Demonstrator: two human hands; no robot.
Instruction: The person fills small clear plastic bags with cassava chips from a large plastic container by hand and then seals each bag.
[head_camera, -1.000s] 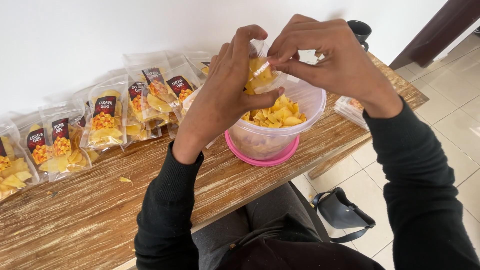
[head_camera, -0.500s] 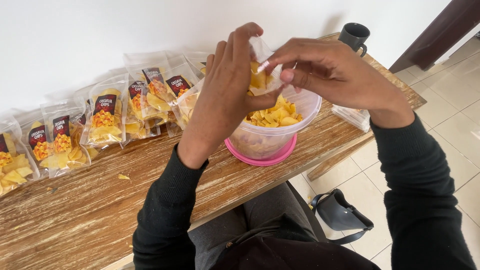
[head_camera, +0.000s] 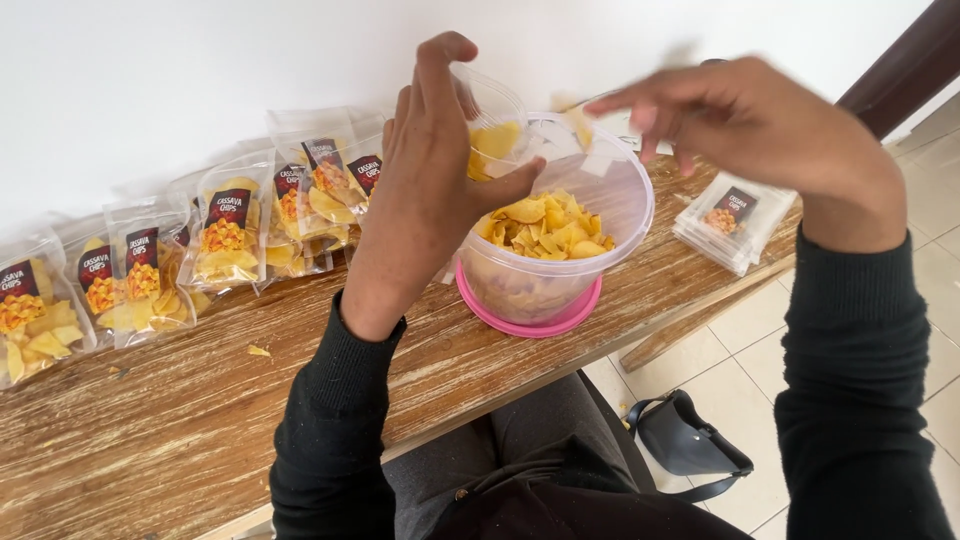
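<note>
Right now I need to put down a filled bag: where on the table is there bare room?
Bare wood on the table lies in front of the bag row, left of the left hand, apart from one crumb. It is crowded along the wall, around the tub and by the empty bag stack.

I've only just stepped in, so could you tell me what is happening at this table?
A person in black sleeves sits at a wooden table. The left hand holds a small clear pouch with yellow chips in it over a clear tub of chips on a pink base. The right hand hovers beside it, blurred. Filled pouches line the wall; flat empty pouches lie to the right.
</note>
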